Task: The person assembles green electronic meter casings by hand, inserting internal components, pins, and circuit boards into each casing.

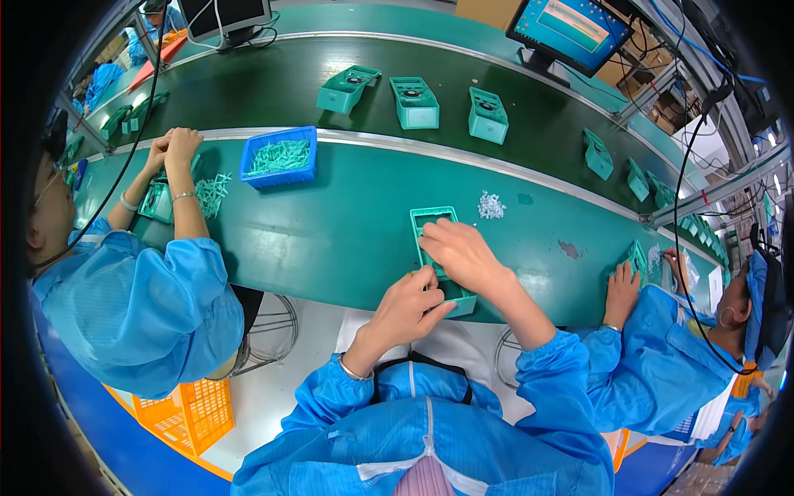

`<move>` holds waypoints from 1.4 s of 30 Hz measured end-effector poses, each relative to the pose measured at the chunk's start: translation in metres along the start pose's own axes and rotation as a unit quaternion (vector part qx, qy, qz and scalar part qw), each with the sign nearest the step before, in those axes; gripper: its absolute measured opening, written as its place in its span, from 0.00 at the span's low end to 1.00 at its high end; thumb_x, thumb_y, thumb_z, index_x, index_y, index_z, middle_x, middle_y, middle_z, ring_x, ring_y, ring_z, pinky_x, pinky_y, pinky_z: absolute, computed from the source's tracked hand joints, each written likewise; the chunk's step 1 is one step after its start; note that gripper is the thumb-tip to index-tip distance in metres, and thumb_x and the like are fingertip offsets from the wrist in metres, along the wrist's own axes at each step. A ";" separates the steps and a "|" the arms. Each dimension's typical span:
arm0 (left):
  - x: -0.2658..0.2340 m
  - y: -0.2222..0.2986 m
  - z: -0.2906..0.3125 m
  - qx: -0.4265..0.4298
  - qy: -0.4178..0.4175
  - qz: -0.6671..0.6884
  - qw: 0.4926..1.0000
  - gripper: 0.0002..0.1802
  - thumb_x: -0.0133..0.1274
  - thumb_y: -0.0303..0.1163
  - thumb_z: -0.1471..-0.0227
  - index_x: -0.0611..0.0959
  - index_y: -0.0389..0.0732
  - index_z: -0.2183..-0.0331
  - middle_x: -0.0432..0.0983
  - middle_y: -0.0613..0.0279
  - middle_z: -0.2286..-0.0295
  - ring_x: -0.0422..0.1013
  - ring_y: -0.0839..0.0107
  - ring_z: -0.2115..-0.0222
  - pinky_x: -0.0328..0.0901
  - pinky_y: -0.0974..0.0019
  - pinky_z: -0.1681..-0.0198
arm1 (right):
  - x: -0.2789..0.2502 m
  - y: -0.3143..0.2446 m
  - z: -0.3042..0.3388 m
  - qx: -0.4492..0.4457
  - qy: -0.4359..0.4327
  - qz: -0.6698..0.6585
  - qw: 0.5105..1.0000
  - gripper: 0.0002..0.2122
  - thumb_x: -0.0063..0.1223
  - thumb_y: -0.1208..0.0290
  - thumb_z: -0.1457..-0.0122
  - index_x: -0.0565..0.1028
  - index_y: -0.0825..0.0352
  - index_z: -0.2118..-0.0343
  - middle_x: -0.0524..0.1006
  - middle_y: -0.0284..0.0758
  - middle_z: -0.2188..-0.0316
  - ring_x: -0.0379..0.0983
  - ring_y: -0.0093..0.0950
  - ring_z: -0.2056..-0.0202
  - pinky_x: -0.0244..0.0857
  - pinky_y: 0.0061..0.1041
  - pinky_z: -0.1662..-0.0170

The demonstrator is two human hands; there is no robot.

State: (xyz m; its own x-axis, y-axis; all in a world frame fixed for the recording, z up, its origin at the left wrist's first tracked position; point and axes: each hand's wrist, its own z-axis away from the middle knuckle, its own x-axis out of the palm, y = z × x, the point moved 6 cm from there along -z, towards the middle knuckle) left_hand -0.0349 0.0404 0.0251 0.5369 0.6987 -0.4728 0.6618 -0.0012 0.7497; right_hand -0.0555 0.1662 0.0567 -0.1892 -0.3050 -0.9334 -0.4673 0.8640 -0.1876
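In front of me, at the bench's near edge, lies an open green plastic housing, its long side pointing away from me. My left hand is closed at the left wall of its near part, fingers curled and thumb along the near end. Over the middle of the housing reaches my right hand, fingertips bent down together into it. Whatever they pinch is hidden under the fingers. Just beyond and to the right sits a small pile of white plastic pieces.
A blue bin of thin green parts stands left, beside a loose heap. Behind, a dark conveyor belt carries several green housings. Co-workers sit left and right. A monitor stands beyond the belt.
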 end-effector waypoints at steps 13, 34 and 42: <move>0.006 0.001 -0.007 -0.007 -0.024 0.020 0.999 0.17 0.63 0.35 0.45 0.77 0.36 0.79 0.65 0.56 0.70 0.66 0.57 0.72 0.62 0.55 0.68 | -0.015 0.045 0.032 0.180 0.129 -0.258 0.940 0.13 0.54 0.83 0.39 0.82 0.69 0.52 0.77 0.38 0.62 0.76 0.36 0.59 0.71 0.33 0.56; 0.030 -0.004 0.013 0.027 -0.010 0.034 0.999 0.24 0.54 0.42 0.38 0.75 0.33 0.78 0.63 0.52 0.66 0.66 0.54 0.68 0.61 0.53 0.62 | -0.012 -0.001 0.033 -0.026 -0.012 0.001 1.000 0.14 0.55 0.79 0.45 0.80 0.70 0.54 0.76 0.39 0.61 0.74 0.42 0.58 0.67 0.40 0.57; 0.020 0.002 0.005 0.046 0.017 0.045 0.998 0.23 0.58 0.39 0.39 0.74 0.33 0.79 0.63 0.52 0.67 0.66 0.56 0.68 0.61 0.55 0.64 | -0.038 -0.008 0.125 0.154 0.161 -0.182 0.958 0.24 0.62 0.80 0.45 0.75 0.69 0.43 0.75 0.43 0.56 0.74 0.39 0.60 0.70 0.29 0.62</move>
State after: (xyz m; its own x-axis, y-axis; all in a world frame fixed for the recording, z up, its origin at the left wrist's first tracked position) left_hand -0.0201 0.0510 0.0146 0.5793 0.7169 -0.3879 0.6575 -0.1297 0.7422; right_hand 0.0629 0.2210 0.0551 -0.3419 -0.6730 -0.6559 -0.2858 0.7394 -0.6096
